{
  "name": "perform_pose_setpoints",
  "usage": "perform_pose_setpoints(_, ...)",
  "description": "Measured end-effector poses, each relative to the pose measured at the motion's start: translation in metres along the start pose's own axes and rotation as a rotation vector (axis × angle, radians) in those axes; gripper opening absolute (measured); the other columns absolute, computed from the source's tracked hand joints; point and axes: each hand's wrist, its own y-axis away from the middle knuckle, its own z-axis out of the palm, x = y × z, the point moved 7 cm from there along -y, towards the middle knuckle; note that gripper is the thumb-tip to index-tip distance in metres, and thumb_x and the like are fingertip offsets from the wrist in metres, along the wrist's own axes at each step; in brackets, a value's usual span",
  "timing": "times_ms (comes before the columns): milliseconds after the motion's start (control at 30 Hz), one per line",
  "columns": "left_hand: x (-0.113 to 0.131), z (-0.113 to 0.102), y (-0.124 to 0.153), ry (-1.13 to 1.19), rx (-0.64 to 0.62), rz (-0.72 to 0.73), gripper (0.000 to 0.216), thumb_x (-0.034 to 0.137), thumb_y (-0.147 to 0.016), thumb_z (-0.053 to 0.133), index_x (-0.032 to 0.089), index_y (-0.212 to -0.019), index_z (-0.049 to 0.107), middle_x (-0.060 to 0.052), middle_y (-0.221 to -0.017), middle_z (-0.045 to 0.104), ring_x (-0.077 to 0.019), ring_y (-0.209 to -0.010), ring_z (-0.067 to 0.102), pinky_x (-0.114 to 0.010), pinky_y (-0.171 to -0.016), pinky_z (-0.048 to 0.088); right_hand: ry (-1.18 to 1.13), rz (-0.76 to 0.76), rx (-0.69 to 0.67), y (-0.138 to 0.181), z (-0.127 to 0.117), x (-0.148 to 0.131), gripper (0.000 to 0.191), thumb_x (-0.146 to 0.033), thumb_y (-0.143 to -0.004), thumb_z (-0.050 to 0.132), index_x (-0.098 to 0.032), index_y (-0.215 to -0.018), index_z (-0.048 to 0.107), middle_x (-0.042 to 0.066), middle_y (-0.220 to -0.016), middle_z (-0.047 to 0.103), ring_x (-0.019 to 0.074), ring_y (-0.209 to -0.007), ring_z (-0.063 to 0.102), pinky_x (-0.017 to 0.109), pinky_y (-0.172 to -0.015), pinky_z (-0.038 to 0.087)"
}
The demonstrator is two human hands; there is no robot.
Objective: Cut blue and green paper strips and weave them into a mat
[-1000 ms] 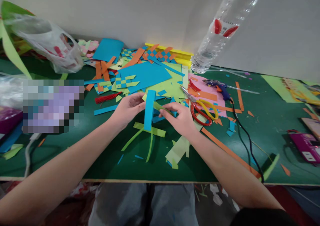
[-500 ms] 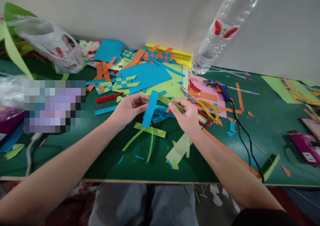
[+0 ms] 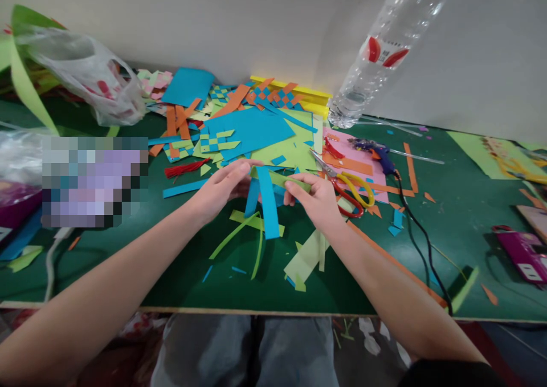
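A green paper strip [image 3: 278,177] stretches between my two hands above the table. My right hand [image 3: 316,202] pinches its right part between thumb and fingers. At the strip's left end, my left hand [image 3: 226,182] is closed on the paper, its fingertips partly hidden. A blue paper strip [image 3: 268,210] hangs down across the green one, and a second blue strip [image 3: 252,198] shows behind it, close to my left fingers. Beneath lie a flat green strip [image 3: 239,218] and thin curled green strips [image 3: 260,250].
Scissors [image 3: 352,187] and a glue gun [image 3: 378,150] with a black cord lie to the right. Behind my hands are blue sheets [image 3: 248,130] and woven paper pieces [image 3: 216,141]. A plastic bottle [image 3: 363,73] stands by the wall; a plastic bag [image 3: 98,85] sits left.
The blue strip by my left hand has swung behind, and another blue strip now hangs in front of the green one. My left hand has moved to the green strip's left end.
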Motion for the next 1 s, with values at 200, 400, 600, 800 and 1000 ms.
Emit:
perform_pose_setpoints(200, 0.007, 0.006, 0.005, -0.09, -0.067, 0.034, 0.06, 0.057, -0.082, 0.065, 0.02, -0.13, 0.056, -0.008, -0.088, 0.075, -0.0233, -0.076, 0.072, -0.034, -0.071, 0.058, 0.0, 0.034, -0.042, 0.005, 0.007, -0.002, 0.024, -0.041, -0.083, 0.069, -0.018, -0.092, 0.069, -0.002, -0.063, 0.07, 0.0087, -0.047, 0.058, 0.023, -0.049, 0.048)
perform_pose_setpoints(400, 0.018, 0.006, 0.007, -0.179, -0.045, 0.158, 0.049, 0.042, -0.082, 0.072, 0.019, -0.124, 0.059, -0.005, -0.077, 0.074, -0.0192, -0.068, 0.071, -0.03, -0.069, 0.057, -0.057, 0.012, -0.038, 0.008, 0.009, -0.006, 0.022, -0.039, -0.085, 0.067, -0.018, -0.09, 0.068, -0.001, -0.065, 0.072, 0.009, -0.045, 0.06, 0.024, -0.049, 0.051)
perform_pose_setpoints(600, 0.021, 0.003, 0.007, -0.197, -0.018, 0.187, 0.04, 0.037, -0.089, 0.065, 0.015, -0.122, 0.063, -0.003, -0.069, 0.071, -0.0139, -0.059, 0.067, -0.026, -0.066, 0.056, -0.115, 0.011, -0.093, 0.006, 0.01, -0.006, 0.025, -0.042, -0.084, 0.068, -0.018, -0.089, 0.066, 0.001, -0.069, 0.072, 0.0112, -0.049, 0.064, 0.025, -0.052, 0.053)
perform_pose_setpoints(800, 0.016, 0.009, 0.006, -0.201, -0.109, 0.089, 0.044, 0.035, -0.089, 0.065, 0.013, -0.126, 0.062, -0.004, -0.07, 0.072, -0.0131, -0.056, 0.066, -0.023, -0.059, 0.054, -0.12, 0.081, -0.097, 0.002, 0.008, 0.003, 0.041, -0.058, -0.084, 0.062, -0.019, -0.095, 0.072, 0.003, -0.083, 0.073, 0.0147, -0.071, 0.07, 0.026, -0.064, 0.056)
perform_pose_setpoints(1000, 0.015, 0.025, 0.012, -0.188, -0.27, 0.088, 0.062, 0.031, -0.091, 0.062, 0.011, -0.145, 0.042, -0.004, -0.07, 0.072, -0.0128, -0.057, 0.066, -0.022, -0.059, 0.055, -0.118, 0.207, -0.172, 0.011, 0.024, 0.007, 0.036, -0.046, -0.075, 0.076, -0.018, -0.097, 0.071, 0.003, -0.077, 0.073, 0.0139, -0.058, 0.067, 0.026, -0.052, 0.056)
